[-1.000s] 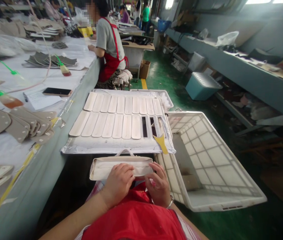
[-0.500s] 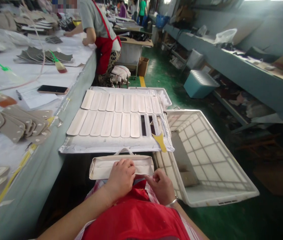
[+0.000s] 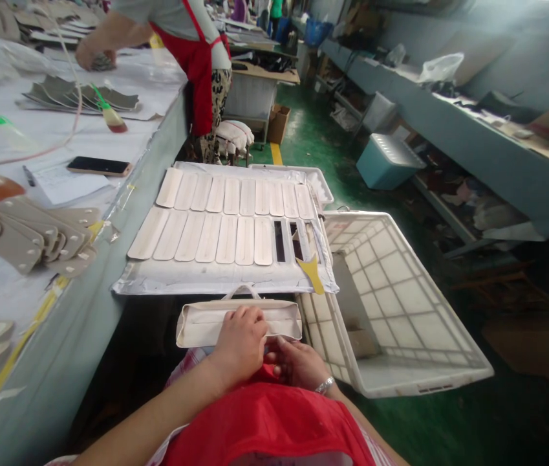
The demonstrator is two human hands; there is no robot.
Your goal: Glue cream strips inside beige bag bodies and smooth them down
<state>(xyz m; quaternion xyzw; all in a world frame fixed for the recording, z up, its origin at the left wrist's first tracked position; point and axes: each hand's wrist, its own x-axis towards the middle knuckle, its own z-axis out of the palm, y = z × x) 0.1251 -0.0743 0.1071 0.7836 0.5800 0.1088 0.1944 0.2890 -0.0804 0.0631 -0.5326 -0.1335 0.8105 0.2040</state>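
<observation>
A cream-coloured handbag (image 3: 201,325) rests at my lap, its long narrow side facing up and a loop handle (image 3: 242,291) at its far edge. My left hand (image 3: 241,340) lies across its middle, fingers bent and gripping the near part. At the near right edge of the bag, my right hand (image 3: 301,364) has thumb and fingers closed on the rim; its fingertips are partly hidden. Just beyond the bag is a white-covered board (image 3: 196,277) with two rows of oblong cream pieces (image 3: 226,241). A yellow forked scraper (image 3: 311,274) lies on its near right corner.
A large white plastic crate (image 3: 400,304) stands right of the board. The workbench (image 3: 123,239) on my left holds stacked grey pieces (image 3: 26,236), a phone (image 3: 99,166) and glue bottles (image 3: 112,116). Farther along it, a co-worker in a red apron (image 3: 201,84) leans over.
My right hand has moved left and inward, under the bag's near edge. The bag has shifted slightly right. The co-worker has leaned farther over the bench, reaching left to a small grey stack.
</observation>
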